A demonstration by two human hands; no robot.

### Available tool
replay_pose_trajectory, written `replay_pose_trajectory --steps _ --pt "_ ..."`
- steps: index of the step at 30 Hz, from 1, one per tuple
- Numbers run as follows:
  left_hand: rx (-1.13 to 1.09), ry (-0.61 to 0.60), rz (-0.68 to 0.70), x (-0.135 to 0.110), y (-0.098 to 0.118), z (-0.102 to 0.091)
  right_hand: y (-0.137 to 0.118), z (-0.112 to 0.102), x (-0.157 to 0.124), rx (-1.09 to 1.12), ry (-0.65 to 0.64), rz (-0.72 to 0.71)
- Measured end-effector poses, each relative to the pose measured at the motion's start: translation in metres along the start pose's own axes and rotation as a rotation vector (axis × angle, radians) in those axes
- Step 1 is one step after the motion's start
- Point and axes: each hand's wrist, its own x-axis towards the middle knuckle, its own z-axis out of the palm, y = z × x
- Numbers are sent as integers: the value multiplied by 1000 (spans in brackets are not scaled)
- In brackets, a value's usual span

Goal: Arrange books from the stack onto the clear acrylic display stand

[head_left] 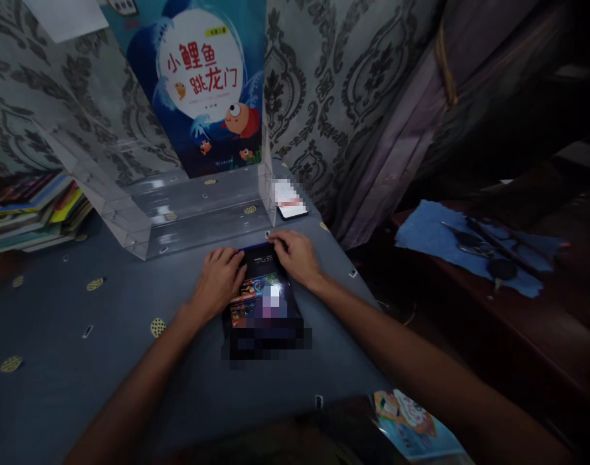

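Observation:
A dark, glossy book lies flat on the grey-blue table, its cover showing small colourful pictures; its lower part is blurred out. My left hand rests along its upper left edge, fingers laid out and slightly bent. At the upper right corner, my right hand has thumb and forefinger brought together on the book's edge, its other fingers curled under.
Behind the book stands a clear acrylic rack holding an upright picture book. A phone lies beside it. Stacked books sit left; a blue cloth with tools lies right. Another picture book is below the table edge.

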Motion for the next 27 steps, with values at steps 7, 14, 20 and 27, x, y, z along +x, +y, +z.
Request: replay_pose_trajectory --steps 7,14,20,27 --pt "-7 -120 123 23 18 3 4 0 3 200 42 96" --pt "-49 -134 117 30 22 9 6 1 6 315 41 143" --pt "-22 -110 112 27 25 11 7 1 5 306 61 123" --pt "-6 -103 123 26 28 13 11 3 7 311 51 113"
